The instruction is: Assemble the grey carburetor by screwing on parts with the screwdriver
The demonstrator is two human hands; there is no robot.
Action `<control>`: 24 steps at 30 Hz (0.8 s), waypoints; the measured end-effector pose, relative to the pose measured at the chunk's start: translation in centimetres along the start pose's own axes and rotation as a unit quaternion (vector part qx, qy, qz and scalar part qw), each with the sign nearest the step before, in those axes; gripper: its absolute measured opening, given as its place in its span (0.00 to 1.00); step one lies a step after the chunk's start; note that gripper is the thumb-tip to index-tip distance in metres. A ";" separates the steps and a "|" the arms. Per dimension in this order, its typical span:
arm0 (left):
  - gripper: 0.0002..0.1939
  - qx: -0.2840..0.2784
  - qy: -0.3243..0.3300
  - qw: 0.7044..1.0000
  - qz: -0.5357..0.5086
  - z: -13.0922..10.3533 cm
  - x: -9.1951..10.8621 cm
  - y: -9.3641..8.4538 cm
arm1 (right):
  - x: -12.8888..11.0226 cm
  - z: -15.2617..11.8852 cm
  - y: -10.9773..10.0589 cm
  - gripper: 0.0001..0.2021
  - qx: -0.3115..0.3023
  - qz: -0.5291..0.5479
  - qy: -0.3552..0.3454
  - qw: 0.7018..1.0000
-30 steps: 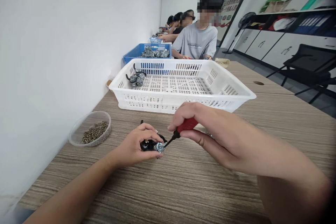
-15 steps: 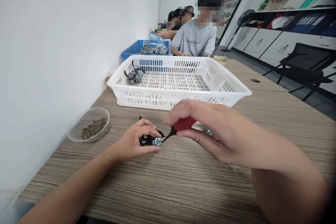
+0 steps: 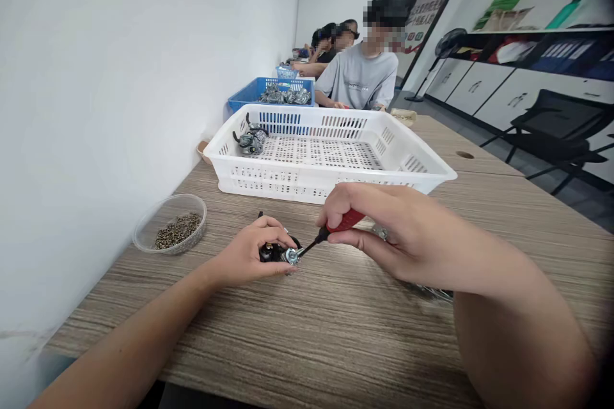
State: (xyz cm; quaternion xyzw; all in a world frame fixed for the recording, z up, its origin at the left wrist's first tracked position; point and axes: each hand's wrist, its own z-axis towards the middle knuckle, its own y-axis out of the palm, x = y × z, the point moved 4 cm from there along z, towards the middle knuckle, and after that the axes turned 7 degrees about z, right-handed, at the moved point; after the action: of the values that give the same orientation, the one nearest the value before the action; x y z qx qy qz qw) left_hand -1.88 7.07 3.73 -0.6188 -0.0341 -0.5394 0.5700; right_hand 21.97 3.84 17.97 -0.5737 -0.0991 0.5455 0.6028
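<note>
My left hand (image 3: 249, 252) is closed around a small carburetor (image 3: 291, 257), a silvery metal and black part, and steadies it on the table. Between the fingers and thumb of my right hand (image 3: 384, 230) is a screwdriver (image 3: 346, 220) with a red handle. Its dark shaft slants down to the left, and the tip meets the silvery end of the carburetor. Whether a screw sits under the tip is too small to tell. Some shiny metal pieces (image 3: 380, 232) lie partly hidden behind my right hand.
A clear round tub (image 3: 204, 230) of small screws stands at the left by the wall. Beyond my hands is a white basket (image 3: 288, 182) with carburetors (image 3: 253, 140) in its left corner. Behind it are a blue crate (image 3: 240, 101) of metal parts and a seated co-worker (image 3: 359, 73).
The camera view has shifted slightly. Both hands keep their holds, with the screwdriver tip still at the carburetor; the right fingers have changed position a little on the handle.
</note>
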 end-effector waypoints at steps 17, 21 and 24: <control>0.18 0.002 0.001 1.000 -0.007 0.1 0.1 0.0 | -0.1 0.5 -0.2 0.07 0.073 -0.073 -0.029 0.994; 0.17 0.003 0.000 1.000 -0.010 0.1 0.3 -0.1 | -0.7 0.7 0.1 0.12 0.124 -0.166 -0.043 0.977; 0.18 0.003 0.000 1.000 -0.007 0.2 0.4 -0.1 | -0.9 0.5 0.1 0.09 0.058 -0.074 -0.016 0.995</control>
State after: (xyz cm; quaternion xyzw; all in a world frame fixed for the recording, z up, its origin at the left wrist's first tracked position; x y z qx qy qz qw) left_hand -1.70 6.99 4.15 -0.6171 -0.0403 -0.5431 0.5680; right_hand 21.18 3.44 18.46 -0.5197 -0.1192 0.5133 0.6725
